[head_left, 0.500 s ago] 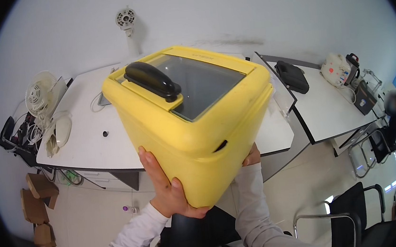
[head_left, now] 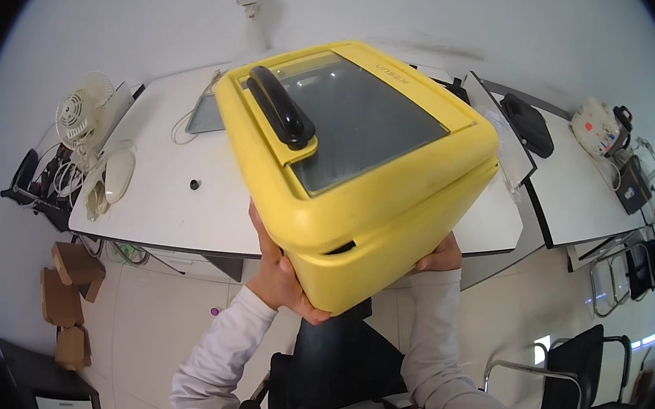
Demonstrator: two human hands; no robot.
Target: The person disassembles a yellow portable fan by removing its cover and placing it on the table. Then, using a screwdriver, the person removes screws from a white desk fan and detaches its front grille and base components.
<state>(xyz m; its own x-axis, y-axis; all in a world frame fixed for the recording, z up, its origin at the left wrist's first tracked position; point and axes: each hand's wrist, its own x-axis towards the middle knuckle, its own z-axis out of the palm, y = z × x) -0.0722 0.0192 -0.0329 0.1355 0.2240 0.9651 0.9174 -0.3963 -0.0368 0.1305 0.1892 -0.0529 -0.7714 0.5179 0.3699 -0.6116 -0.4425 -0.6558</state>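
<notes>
I see both hands gripping the yellow box (head_left: pixel 374 192), which sits up and ahead of them, tilted, lid toward my camera. The left hand (head_left: pixel 278 282) cups its near-left lower corner; the right hand (head_left: pixel 440 256) clasps the lower right side, its fingers partly hidden. The black handle (head_left: pixel 282 108) is on the lid's left, its long axis running from far left to near right, closer to the left hand. Beyond are the white table (head_left: pixel 163 220) and, left, a fan (head_left: pixel 82 114).
</notes>
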